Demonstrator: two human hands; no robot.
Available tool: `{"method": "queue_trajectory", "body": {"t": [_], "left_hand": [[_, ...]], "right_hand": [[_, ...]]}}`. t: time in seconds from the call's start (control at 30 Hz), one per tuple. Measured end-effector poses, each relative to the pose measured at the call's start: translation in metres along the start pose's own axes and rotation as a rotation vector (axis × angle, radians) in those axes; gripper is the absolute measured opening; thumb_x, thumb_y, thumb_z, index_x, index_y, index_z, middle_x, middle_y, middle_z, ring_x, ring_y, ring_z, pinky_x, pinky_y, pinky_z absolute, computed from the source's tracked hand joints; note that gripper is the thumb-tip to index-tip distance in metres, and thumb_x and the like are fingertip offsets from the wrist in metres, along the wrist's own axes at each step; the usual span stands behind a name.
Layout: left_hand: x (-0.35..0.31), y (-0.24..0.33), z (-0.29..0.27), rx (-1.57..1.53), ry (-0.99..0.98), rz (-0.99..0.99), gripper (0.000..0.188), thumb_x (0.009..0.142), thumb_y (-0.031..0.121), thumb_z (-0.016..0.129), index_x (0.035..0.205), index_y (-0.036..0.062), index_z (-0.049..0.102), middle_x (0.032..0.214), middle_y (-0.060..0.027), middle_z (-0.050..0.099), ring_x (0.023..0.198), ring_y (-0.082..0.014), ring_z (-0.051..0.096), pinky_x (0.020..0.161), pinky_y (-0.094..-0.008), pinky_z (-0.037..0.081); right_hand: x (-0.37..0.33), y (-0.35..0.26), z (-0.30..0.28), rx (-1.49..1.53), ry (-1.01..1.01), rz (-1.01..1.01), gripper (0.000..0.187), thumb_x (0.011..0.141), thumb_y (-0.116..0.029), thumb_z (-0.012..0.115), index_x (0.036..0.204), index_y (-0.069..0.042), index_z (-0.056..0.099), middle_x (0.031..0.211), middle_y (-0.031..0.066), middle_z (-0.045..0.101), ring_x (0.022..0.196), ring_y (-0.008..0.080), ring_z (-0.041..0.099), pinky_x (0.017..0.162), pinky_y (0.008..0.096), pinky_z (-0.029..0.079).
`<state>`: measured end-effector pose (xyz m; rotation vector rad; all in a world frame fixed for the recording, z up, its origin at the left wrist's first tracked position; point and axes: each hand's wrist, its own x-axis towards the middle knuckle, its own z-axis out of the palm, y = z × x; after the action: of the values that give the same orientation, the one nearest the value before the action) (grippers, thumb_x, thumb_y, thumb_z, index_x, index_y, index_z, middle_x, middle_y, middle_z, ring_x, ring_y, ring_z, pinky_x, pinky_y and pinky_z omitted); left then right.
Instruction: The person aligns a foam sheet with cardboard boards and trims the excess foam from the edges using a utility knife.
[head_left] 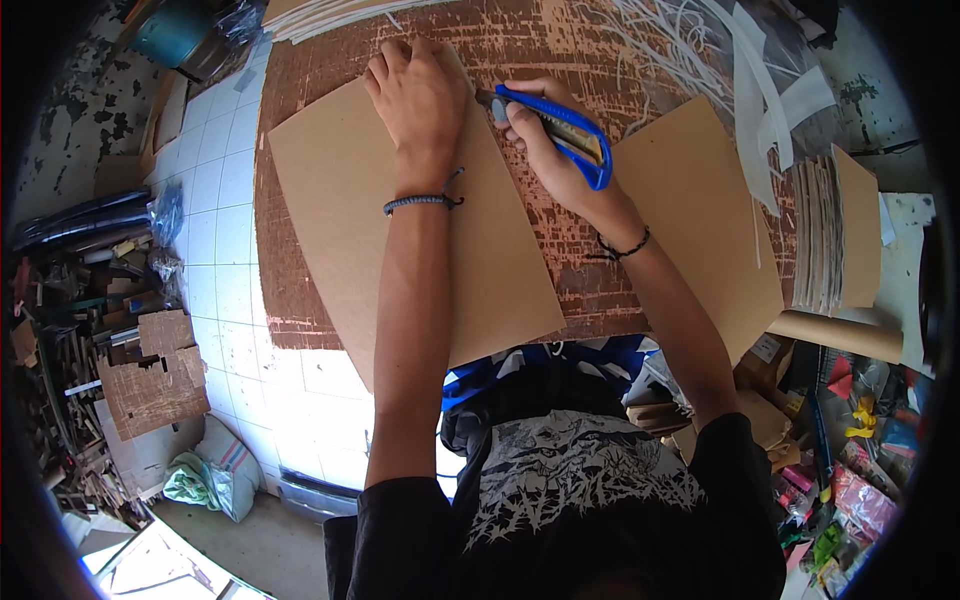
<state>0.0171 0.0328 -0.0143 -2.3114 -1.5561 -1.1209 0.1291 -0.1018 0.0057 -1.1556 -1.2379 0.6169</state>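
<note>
A large brown cardboard sheet (pixel 330 200) lies slanted on the scored wooden worktable (pixel 590 285). Pressed on its far part is my left hand (pixel 418 105), palm down, with the fingers spread somewhat near the far edge. My right hand (pixel 545 135) grips a blue utility knife (pixel 575 140) just right of the sheet. The knife's tip is near the sheet's right edge; whether it touches is too small to tell. Another cardboard sheet (pixel 690 200) lies to the right, partly beneath my right forearm.
Thin white offcut strips (pixel 665 50) tangle at the far right. A stack of boards (pixel 820 235) stands at the table's right side, above a cardboard tube (pixel 835 335). More boards (pixel 340 15) lie along the far edge. Scrap wood (pixel 70 330) is piled on the left, and clutter (pixel 850 480) fills the lower right.
</note>
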Motion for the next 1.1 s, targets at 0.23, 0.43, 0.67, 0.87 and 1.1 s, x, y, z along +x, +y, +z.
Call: {"method": "queue_trajectory", "body": {"t": [0.23,0.43,0.67,0.87,1.1], "left_hand": [[0.0,-0.002,0.001,0.02,0.018,0.016,0.018,0.091,0.021,0.059,0.101,0.0147,0.072,0.109,-0.0144,0.065,0.104,-0.036,0.059,0.095,-0.0481,0.044],[-0.001,0.0,0.003,0.043,0.008,0.032,0.018,0.091,0.022,0.059,0.102,0.0129,0.071,0.106,-0.0174,0.064,0.104,-0.0368,0.059,0.094,-0.0479,0.044],[0.0,-0.005,0.008,-0.001,0.061,0.083,0.019,0.092,0.023,0.059,0.103,0.0125,0.071,0.104,-0.0189,0.064,0.103,-0.0389,0.06,0.095,-0.0495,0.044],[-0.001,-0.007,0.009,0.027,0.037,0.069,0.021,0.091,0.025,0.06,0.103,0.0123,0.071,0.105,-0.0202,0.064,0.103,-0.0397,0.06,0.095,-0.0504,0.045],[-0.001,-0.009,0.01,0.009,0.03,0.081,0.022,0.091,0.025,0.06,0.105,0.0126,0.071,0.105,-0.0203,0.064,0.101,-0.04,0.059,0.094,-0.0505,0.045]], "right_hand": [[-0.032,-0.022,-0.002,-0.154,0.056,-0.003,0.017,0.096,-0.008,0.061,0.111,0.0,0.059,0.074,0.0076,0.067,0.065,0.0108,0.065,0.059,0.0265,0.05],[-0.054,-0.053,-0.004,-0.22,0.007,0.109,0.021,0.096,-0.008,0.062,0.115,-0.001,0.056,0.068,0.0078,0.064,0.057,0.0126,0.063,0.054,0.0272,0.048],[-0.081,-0.07,-0.013,-0.243,-0.007,0.176,0.022,0.096,-0.009,0.062,0.116,0.0,0.057,0.066,0.0076,0.063,0.057,0.0116,0.062,0.054,0.0275,0.048],[-0.106,-0.075,-0.017,-0.206,0.049,0.17,0.023,0.097,-0.01,0.061,0.117,0.0,0.058,0.07,0.0072,0.064,0.059,0.0114,0.062,0.056,0.0267,0.048],[-0.135,-0.101,-0.029,-0.299,-0.047,0.293,0.026,0.096,-0.009,0.061,0.12,0.001,0.057,0.073,0.0067,0.063,0.06,0.0111,0.06,0.057,0.0257,0.047]]}}
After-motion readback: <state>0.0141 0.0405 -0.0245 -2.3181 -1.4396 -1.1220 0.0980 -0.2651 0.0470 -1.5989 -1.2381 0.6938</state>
